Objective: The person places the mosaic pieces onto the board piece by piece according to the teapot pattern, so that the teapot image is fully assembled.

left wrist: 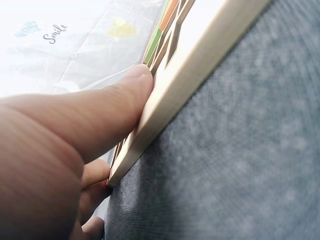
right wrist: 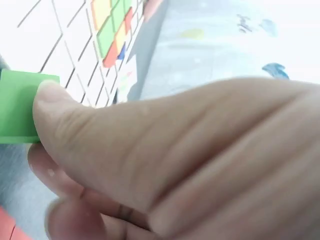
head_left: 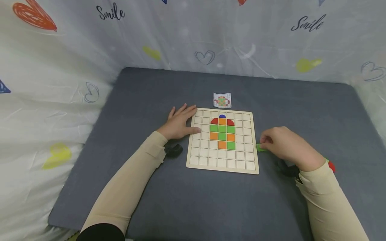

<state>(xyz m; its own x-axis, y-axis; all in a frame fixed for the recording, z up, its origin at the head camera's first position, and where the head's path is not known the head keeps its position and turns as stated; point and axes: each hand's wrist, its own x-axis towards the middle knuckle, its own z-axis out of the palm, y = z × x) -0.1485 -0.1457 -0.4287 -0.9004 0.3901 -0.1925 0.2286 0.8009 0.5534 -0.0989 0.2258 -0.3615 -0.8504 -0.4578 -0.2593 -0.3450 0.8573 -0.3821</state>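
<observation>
Beige long sleeves, black wrist-cameras

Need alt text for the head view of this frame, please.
A right hand pinches a green square tile beside a wooden grid board bearing a part-built coloured tile figure. The left hand rests flat on the board's left edge; a small pattern card lies behind it.

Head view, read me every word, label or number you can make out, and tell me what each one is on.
"Smile" on the white cloth backdrop, upper left, in dark script.
"Smile" on the same backdrop, upper right.
"Smile" once more in the left wrist view, on that cloth.
The small pattern card beyond the wooden grid board shows only a coloured grid; any print on it is too small to read.
No numbers or brand marks are visible.
</observation>
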